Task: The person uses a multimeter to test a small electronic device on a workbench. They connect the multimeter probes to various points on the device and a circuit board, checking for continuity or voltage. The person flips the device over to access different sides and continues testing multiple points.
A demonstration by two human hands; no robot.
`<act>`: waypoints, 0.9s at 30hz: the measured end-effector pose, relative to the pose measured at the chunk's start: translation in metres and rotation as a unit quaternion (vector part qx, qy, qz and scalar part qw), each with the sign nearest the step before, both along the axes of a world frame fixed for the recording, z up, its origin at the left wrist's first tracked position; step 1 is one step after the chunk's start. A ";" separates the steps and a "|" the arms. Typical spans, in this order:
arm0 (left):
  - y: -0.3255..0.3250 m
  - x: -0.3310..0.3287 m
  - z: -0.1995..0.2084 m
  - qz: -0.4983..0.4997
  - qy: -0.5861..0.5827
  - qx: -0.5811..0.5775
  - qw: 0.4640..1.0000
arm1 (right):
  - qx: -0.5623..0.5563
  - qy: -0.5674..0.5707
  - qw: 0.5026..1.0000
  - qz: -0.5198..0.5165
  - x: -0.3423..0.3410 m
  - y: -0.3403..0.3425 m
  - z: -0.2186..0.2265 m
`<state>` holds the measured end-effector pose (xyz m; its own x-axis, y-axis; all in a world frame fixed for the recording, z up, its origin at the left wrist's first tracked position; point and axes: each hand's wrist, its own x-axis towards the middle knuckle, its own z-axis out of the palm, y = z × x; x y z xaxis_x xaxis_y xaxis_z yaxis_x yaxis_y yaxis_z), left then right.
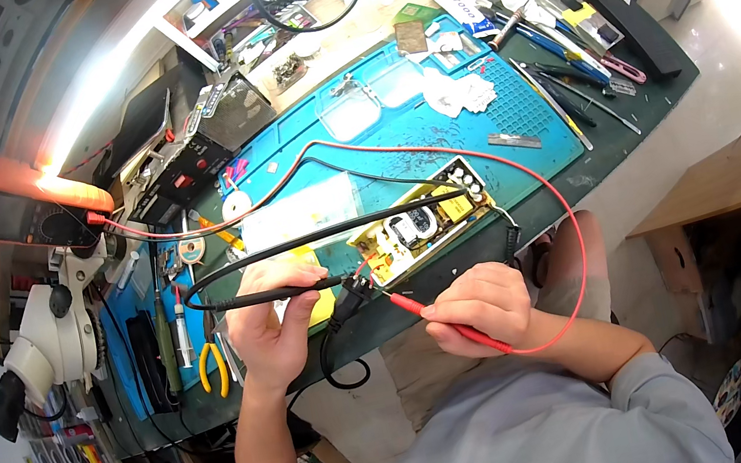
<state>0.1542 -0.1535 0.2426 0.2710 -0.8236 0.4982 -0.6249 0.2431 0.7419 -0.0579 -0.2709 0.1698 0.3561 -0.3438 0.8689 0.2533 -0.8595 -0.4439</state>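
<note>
My left hand [270, 334] is closed around a black test probe [287, 292], its tip pointing right. In my right hand [487, 303], a red test probe [410, 304] is gripped, slanting up and left. Both tips come close to a black power connector [349, 304] at the bench's front edge; whether they touch its contacts is too small to tell. Just beyond lies an open power supply board [423, 220] in a pale casing, with a red wire running toward the connector. Black and red leads arc across the bench, the red one from an orange multimeter [41, 215] at left.
Under the board is a blue work mat [537, 162]. Yellow-handled pliers [213, 366] and a syringe [182, 334] lie at left, near a white jointed arm [52, 337]. Pens, tweezers and a pink cutter [625, 70] crowd the right. A wooden cabinet [723, 209] stands off the bench.
</note>
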 end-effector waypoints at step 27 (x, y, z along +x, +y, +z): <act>-0.001 0.001 0.000 -0.004 -0.014 0.016 1.000 | -0.015 0.029 0.999 -0.004 -0.003 -0.003 0.004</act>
